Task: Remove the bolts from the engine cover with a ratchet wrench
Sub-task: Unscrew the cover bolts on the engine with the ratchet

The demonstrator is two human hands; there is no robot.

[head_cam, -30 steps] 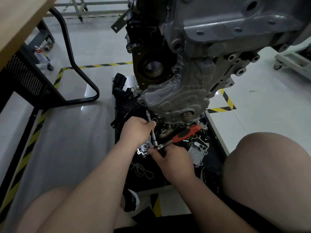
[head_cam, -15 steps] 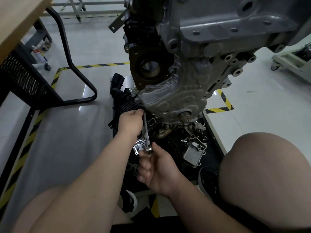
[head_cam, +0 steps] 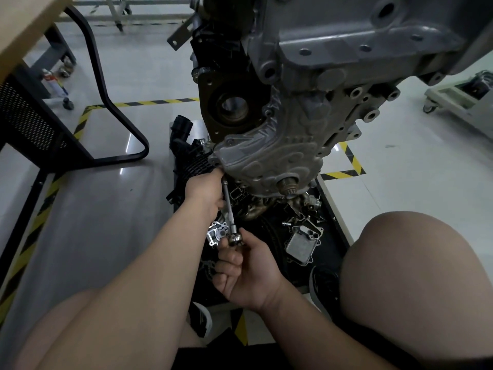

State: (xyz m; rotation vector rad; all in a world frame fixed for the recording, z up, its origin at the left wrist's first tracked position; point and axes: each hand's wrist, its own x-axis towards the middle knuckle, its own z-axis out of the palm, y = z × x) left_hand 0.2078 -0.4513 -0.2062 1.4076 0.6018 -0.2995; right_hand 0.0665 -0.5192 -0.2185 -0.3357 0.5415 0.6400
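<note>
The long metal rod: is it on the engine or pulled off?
On. The rod meets the engine cover at its lower edge, held by the left hand; the right hand grips the ratchet head. Bolt hidden.

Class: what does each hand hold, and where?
Left hand grips the extension bar near its top; right hand holds the ratchet head at the bar's bottom.

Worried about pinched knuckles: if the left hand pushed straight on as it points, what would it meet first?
Probably the lower edge of the engine cover, just beyond the left hand gripping the extension bar; depth is unclear.
</note>
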